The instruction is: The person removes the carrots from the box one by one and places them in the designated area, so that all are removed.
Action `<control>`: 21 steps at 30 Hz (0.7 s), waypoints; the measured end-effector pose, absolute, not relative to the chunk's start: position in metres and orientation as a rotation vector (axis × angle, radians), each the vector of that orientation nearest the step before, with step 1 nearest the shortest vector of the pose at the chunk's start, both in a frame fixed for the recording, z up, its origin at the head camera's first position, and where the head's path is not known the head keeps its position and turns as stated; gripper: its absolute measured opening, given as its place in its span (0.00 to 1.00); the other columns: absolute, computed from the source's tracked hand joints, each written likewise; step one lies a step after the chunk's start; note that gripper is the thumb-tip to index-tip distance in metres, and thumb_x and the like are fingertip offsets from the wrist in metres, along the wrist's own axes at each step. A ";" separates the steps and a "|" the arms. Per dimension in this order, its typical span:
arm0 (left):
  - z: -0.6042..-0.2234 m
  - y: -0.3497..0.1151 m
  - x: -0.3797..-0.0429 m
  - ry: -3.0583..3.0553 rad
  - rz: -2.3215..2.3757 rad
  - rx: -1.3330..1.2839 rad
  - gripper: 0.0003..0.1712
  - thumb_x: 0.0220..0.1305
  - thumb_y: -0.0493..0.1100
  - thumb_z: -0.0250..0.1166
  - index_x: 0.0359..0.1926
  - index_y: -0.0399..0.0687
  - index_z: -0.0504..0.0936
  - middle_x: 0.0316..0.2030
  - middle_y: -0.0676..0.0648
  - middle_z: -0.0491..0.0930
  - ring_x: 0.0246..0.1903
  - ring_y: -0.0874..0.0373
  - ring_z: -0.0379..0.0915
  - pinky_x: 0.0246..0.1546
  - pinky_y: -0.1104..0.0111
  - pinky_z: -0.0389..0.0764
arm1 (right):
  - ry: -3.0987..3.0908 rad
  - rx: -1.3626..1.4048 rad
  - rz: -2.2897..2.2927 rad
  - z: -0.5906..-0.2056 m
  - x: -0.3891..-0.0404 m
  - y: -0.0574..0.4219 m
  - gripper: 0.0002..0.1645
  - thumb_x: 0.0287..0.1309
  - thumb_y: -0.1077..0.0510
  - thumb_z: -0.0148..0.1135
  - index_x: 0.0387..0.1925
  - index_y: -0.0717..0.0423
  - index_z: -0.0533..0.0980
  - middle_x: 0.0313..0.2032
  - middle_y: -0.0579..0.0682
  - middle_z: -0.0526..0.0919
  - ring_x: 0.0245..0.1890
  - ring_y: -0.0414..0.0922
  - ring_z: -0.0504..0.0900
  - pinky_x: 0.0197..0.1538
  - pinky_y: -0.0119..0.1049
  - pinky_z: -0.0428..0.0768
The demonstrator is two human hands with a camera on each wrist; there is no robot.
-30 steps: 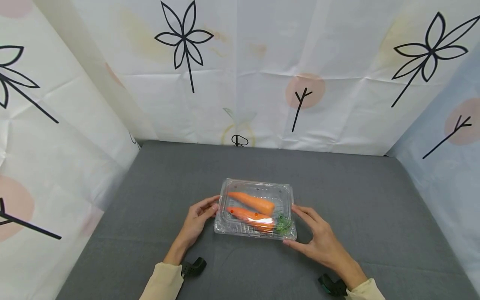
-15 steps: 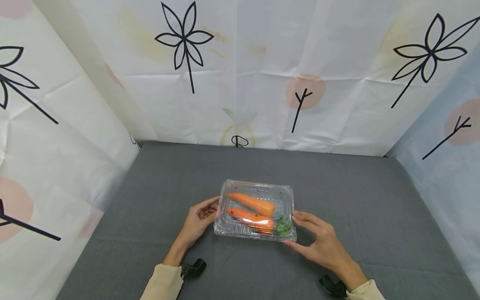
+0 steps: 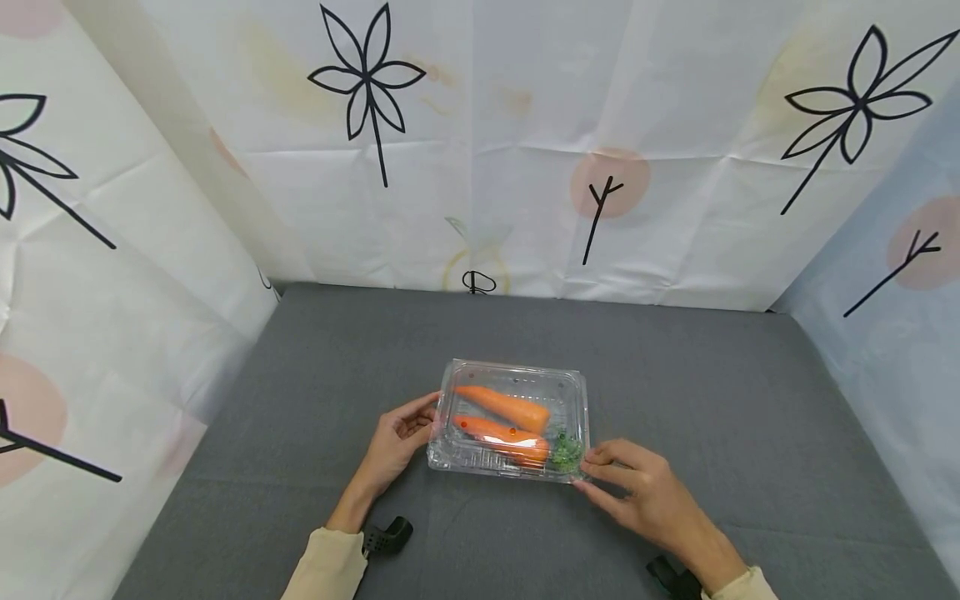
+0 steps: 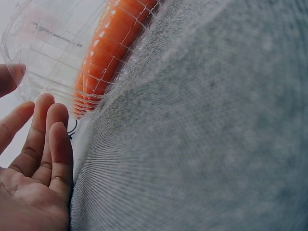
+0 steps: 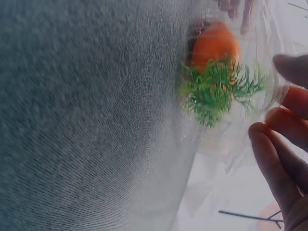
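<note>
Container, clear plastic, lidded [image 3: 480, 460]; lies flat on the grey surface [image 3: 697, 383], near its middle. Oblong; long axis runs close to nine-to-three, the three o'clock end dipping slightly toward four.

Contents: rear carrot [image 3: 504, 406] and front carrot [image 3: 502, 437], roughly parallel, tapered tips between nine and ten o'clock, thick ends between three and four; green sprig [image 3: 566, 451] at the four o'clock corner.

Handling, as judged: light for its bulk; thin walls, springy, liable to dent or crack if squeezed; glossy, so somewhat slippery; contents loose enough to roll if tipped. Best hold: low on both short ends, at the stiffer rim, rather than the lid's top.

Hands, two: left hand [image 3: 390, 442] at nine o'clock, fingers relaxed, touching the short end; right hand [image 3: 637, 487] at four o'clock, thumb and fingertips narrowed, pinching the corner rim.
</note>
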State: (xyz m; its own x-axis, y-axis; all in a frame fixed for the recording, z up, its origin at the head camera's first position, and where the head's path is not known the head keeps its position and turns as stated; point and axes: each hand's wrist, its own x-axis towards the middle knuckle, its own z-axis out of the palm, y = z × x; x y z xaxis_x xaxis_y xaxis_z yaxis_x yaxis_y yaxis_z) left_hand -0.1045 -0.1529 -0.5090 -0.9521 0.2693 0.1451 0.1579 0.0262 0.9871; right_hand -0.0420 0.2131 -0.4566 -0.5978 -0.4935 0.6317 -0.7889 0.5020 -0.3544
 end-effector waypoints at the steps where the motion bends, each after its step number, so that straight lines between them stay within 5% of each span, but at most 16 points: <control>1: -0.509 -0.153 -0.104 2.186 2.089 0.453 0.27 0.68 0.32 0.66 0.66 0.30 0.73 0.43 0.39 0.78 0.43 0.60 0.76 0.44 0.74 0.78 | -2.274 1.084 0.876 -0.457 -0.042 0.213 0.21 0.71 0.45 0.61 0.32 0.55 0.88 0.36 0.44 0.82 0.35 0.40 0.82 0.39 0.27 0.80; 6: -0.508 -0.153 -0.105 2.182 2.085 0.453 0.27 0.67 0.32 0.66 0.66 0.32 0.74 0.44 0.39 0.79 0.43 0.60 0.76 0.44 0.74 0.78 | -2.202 1.136 0.795 -0.458 -0.041 0.208 0.19 0.76 0.50 0.55 0.33 0.53 0.85 0.35 0.44 0.78 0.32 0.37 0.76 0.34 0.27 0.74; 21: -0.511 -0.154 -0.106 2.176 2.118 0.540 0.26 0.68 0.30 0.64 0.65 0.27 0.73 0.42 0.38 0.79 0.43 0.62 0.76 0.43 0.74 0.78 | -2.168 1.078 0.686 -0.460 -0.041 0.203 0.20 0.79 0.53 0.49 0.34 0.57 0.80 0.36 0.47 0.79 0.32 0.40 0.78 0.37 0.29 0.77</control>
State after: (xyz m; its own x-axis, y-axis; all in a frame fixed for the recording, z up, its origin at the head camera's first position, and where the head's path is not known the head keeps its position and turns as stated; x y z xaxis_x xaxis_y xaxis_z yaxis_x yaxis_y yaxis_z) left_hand -0.1061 -0.1538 -0.5110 -0.9372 0.2860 0.1997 0.2072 -0.0039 0.9783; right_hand -0.0408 0.2034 -0.4600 -0.4786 -0.5089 0.7155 -0.8279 0.5331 -0.1746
